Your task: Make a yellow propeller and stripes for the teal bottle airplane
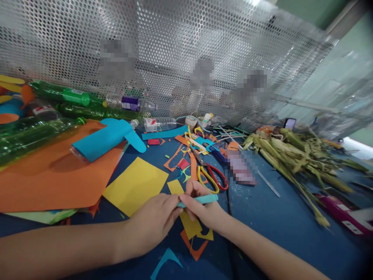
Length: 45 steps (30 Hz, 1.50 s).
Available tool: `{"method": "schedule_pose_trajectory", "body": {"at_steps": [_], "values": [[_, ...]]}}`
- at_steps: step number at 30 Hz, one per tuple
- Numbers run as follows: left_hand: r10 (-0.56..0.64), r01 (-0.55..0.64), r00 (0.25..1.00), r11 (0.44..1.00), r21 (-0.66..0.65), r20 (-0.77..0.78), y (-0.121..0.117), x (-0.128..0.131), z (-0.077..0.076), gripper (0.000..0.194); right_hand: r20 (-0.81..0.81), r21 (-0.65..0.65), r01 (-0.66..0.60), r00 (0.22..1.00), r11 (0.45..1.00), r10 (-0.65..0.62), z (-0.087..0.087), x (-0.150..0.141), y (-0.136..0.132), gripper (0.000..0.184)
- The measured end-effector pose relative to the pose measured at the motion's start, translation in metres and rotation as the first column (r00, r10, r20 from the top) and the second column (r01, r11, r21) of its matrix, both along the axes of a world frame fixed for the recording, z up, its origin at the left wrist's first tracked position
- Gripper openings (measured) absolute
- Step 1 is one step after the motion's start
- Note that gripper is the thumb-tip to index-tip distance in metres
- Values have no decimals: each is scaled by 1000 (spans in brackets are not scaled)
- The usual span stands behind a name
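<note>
My left hand [153, 221] and my right hand [201, 206] meet low in the middle over a blue table [271, 221]. Together they hold a rolled teal paper tube [201, 199] that lies sideways. My left fingers pinch its left end, and my right hand wraps its fingers round the middle. Under the hands lies a yellow paper strip [189, 225]. Just beyond them are yellow-handled scissors [205, 177] and red-handled scissors [218, 177].
A large orange sheet [52, 175] and a yellow sheet [135, 184] lie left. A blue paper roll [107, 138] and green plastic bottles [64, 97] sit behind. Dry corn husks [291, 153] pile up at right. Paper scraps litter the table. A perforated metal screen [186, 50] closes the back.
</note>
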State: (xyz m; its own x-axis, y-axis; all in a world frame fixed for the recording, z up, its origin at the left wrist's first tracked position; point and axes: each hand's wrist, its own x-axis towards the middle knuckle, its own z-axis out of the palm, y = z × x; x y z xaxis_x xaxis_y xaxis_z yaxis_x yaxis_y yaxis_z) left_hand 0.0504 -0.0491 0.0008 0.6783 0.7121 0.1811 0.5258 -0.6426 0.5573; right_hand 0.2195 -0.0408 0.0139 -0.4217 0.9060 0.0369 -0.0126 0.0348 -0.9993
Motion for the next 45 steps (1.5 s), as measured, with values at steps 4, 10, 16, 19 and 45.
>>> {"method": "schedule_pose_trajectory", "body": {"at_steps": [4, 10, 16, 19, 45], "values": [[1, 0, 1000, 999, -38, 32, 0, 0, 1, 22, -42, -35, 11, 999, 999, -12, 0, -1, 0, 27], [-26, 33, 994, 998, -57, 107, 0, -1, 4, 19, -57, -8, -15, 998, 1000, 15, -2, -1, -5, 25], [-1, 13, 986, 997, -70, 168, 2, -1, 6, 19, -3, 47, 0, 1000, 999, 0, -3, 3, -4, 23], [35, -28, 989, 998, -58, 140, 3, 1, 2, 17, 39, 61, 31, 999, 998, -34, -3, 4, -2, 24], [-171, 218, 967, 939, 267, -190, -14, -2, 5, 37, -422, -239, 364, 796, 900, -434, 6, 32, 40, 43]]}}
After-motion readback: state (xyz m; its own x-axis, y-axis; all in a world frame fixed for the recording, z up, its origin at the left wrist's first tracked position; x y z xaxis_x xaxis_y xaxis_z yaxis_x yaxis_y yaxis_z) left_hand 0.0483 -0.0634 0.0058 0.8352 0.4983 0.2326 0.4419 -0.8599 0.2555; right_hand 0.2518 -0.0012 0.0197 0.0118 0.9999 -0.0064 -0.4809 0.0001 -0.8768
